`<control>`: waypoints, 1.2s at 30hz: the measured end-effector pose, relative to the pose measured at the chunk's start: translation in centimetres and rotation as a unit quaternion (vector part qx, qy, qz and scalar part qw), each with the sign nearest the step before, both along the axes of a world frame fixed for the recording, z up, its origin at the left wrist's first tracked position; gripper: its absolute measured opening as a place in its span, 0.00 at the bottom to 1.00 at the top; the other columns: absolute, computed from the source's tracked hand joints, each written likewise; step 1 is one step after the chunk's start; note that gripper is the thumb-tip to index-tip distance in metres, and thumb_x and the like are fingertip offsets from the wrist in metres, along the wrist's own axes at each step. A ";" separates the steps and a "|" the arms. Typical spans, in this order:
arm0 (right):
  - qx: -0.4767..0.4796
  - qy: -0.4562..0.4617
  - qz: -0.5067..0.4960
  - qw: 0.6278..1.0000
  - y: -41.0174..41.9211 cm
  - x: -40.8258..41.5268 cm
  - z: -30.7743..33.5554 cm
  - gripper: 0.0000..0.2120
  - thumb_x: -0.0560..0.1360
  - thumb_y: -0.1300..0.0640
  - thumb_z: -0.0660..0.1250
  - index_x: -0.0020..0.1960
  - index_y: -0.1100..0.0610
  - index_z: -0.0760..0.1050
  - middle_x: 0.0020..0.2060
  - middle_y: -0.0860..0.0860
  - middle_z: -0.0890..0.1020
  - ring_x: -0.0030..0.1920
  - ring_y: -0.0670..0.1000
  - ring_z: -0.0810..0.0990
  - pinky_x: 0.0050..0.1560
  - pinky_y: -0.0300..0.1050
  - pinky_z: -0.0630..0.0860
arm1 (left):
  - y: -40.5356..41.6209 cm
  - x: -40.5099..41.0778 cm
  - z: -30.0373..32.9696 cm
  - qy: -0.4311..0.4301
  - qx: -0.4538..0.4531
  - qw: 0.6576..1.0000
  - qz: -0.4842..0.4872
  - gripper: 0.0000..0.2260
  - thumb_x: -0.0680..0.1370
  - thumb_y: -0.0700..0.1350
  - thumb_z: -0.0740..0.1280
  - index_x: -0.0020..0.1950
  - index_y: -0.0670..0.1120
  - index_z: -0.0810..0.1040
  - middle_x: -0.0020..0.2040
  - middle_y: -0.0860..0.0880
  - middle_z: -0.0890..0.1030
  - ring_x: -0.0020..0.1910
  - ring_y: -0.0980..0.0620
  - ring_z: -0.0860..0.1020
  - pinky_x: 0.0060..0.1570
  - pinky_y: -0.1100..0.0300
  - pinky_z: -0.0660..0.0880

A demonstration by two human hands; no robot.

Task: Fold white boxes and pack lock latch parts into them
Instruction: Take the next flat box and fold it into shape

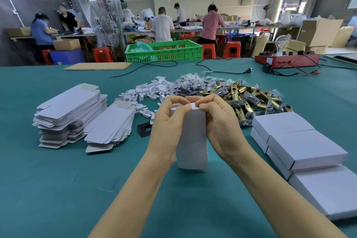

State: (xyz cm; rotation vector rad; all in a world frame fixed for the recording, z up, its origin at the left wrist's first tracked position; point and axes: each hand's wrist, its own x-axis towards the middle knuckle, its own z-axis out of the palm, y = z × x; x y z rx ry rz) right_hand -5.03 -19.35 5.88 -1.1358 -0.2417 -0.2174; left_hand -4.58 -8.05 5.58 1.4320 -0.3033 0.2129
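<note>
Both hands are curled narrowly round one upright white cardboard box (191, 137), which stands on end on the teal felt-covered table (58, 189). The left hand (168, 127) grips its left side, with the thumb pressed at the top edge. The right hand (218, 121) holds the right side, and its fingertips (202, 106) pinch the small end flap at the top. The box body is already squared up into a tube. Its top looks to be in the middle of being tucked shut; whether a latch is inside cannot be told, since the walls hide the interior.

To the right of the held box lie several closed flat white boxes (301, 145), stacked and overlapping, which I judge to be finished packs. So some of the job is done.

Far more remains. To the left of the held box sit two tall stacks of unfolded flat white box blanks (73, 114), with grey undersides showing at the flaps. Just behind the box lies a heap of brass and silver lock latch parts (249, 98), beside a scatter of small white plastic pieces (146, 92) and small clear bags of hardware (191, 81). A black rectangular plate (144, 129) lies close to the box's left.

Judging by the size of the blank stacks and the latch heap against the few closed boxes, the work is at an early stage.
</note>
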 end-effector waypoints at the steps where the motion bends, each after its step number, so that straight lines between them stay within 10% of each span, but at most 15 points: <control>1: -0.011 0.000 -0.007 1.000 0.0 0.1 -0.1 0.12 0.76 0.71 0.55 0.40 0.60 0.72 0.51 0.61 0.82 0.54 0.56 0.79 0.55 0.51 0.73 | 0.0 0.0 0.0 0.004 -0.008 1.000 0.001 0.13 0.79 0.40 0.65 0.38 0.57 0.78 0.44 0.59 0.83 0.42 0.62 0.77 0.44 0.59 0.71; 13: -0.102 0.019 -0.093 0.990 -0.2 0.1 0.0 0.12 0.67 0.55 0.60 0.47 0.53 0.77 0.49 0.55 0.80 0.50 0.55 0.75 0.51 0.54 0.69 | -0.5 -0.3 -0.4 -0.012 -0.055 0.998 0.027 0.10 0.73 0.48 0.60 0.40 0.60 0.79 0.45 0.58 0.80 0.49 0.54 0.74 0.53 0.53 0.68; 22: -0.330 0.047 -0.086 0.939 -0.7 -0.2 1.6 0.14 0.80 0.47 0.55 0.62 0.39 0.74 0.59 0.46 0.75 0.61 0.46 0.71 0.58 0.44 0.70 | -0.5 -0.2 -0.9 -0.110 -0.017 0.989 0.102 0.08 0.81 0.43 0.56 0.50 0.51 0.73 0.41 0.69 0.76 0.42 0.68 0.72 0.41 0.75 0.67; 26: -0.439 0.043 -0.138 0.887 -0.6 -0.6 1.5 0.12 0.78 0.37 0.52 0.55 0.36 0.70 0.49 0.50 0.76 0.53 0.49 0.72 0.41 0.38 0.66 | -0.7 -0.4 -1.0 -0.162 0.015 0.982 0.091 0.08 0.78 0.42 0.55 0.50 0.50 0.72 0.43 0.67 0.76 0.44 0.67 0.73 0.44 0.75 0.67; 32: -0.185 0.139 -0.067 0.971 -1.0 -0.1 1.4 0.17 0.78 0.44 0.63 0.44 0.58 0.73 0.40 0.54 0.75 0.38 0.51 0.76 0.34 0.42 0.76 | -0.5 -0.3 -2.0 -0.259 0.063 0.962 0.057 0.09 0.80 0.40 0.58 0.56 0.51 0.73 0.52 0.56 0.79 0.56 0.52 0.77 0.57 0.62 0.70; 36: -0.154 0.173 -0.093 0.968 -1.8 1.3 -0.5 0.09 0.74 0.59 0.71 0.48 0.57 0.70 0.48 0.55 0.77 0.45 0.52 0.77 0.49 0.52 0.78 | -1.4 0.4 -4.0 -0.205 0.128 0.957 0.161 0.17 0.80 0.47 0.59 0.68 0.58 0.62 0.69 0.51 0.66 0.70 0.55 0.62 0.69 0.65 0.58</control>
